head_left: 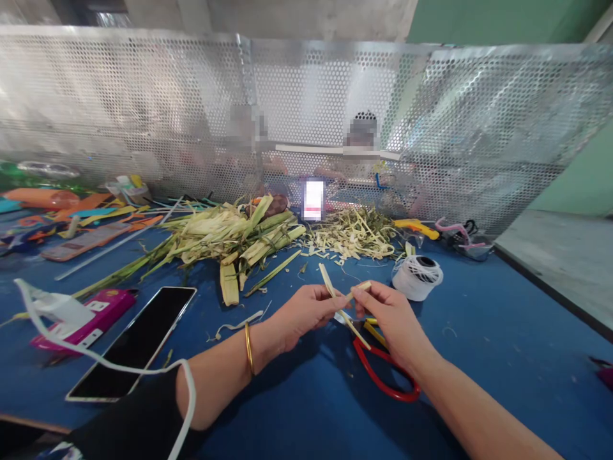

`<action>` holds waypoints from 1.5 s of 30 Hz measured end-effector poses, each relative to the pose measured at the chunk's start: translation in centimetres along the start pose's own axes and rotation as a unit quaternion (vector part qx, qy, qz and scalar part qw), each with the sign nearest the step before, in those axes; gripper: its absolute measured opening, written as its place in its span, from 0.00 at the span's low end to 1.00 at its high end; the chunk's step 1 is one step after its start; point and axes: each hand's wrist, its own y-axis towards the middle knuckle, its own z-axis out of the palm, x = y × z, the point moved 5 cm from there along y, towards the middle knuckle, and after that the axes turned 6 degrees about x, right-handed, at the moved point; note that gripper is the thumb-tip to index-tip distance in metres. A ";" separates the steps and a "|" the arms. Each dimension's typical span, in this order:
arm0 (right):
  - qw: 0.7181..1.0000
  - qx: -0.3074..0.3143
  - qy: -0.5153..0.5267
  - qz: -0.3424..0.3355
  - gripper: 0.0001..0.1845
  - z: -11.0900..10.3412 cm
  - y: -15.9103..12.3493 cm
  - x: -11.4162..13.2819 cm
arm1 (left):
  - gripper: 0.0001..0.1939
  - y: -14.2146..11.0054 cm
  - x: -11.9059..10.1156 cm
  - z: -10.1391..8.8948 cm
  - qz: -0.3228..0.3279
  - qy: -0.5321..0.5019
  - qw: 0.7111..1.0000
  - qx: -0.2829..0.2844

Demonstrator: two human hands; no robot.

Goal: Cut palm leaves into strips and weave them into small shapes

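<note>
Pale plant strips [327, 278] cross between my two hands above the blue table. My left hand [306, 314], with a gold bangle at the wrist, pinches them where they cross. The fingertips of my right hand [390, 316] are closed on the short end of a strip that points up to the right. Beneath my hands lie red-handled scissors [378, 377], partly covered, and a yellow-handled tool [373, 331] whose far end is hidden. A spool of white thread [417, 278] stands just beyond my right hand.
Behind lie a heap of long leaf stalks [215, 236] and a pile of trimmings [354, 233], before a perforated metal screen [306, 83]. A phone [131, 345], a purple power strip [86, 319] and a white cable [115, 365] lie left. People sit beyond the screen.
</note>
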 end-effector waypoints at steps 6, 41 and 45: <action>0.990 -0.052 -0.128 -0.030 0.17 -0.8 -0.2 -0.2 | 0.14 -0.3 -0.1 0.5 -0.004 0.064 0.998 0.016; 0.789 0.006 -0.531 -0.309 0.11 0.1 -0.9 3.0 | 0.17 0.4 1.0 -0.5 0.015 -0.092 0.994 -0.061; 0.732 -0.051 -0.573 -0.366 0.13 -0.5 -1.3 4.1 | 0.26 0.1 0.1 -0.5 0.019 -0.134 0.991 0.003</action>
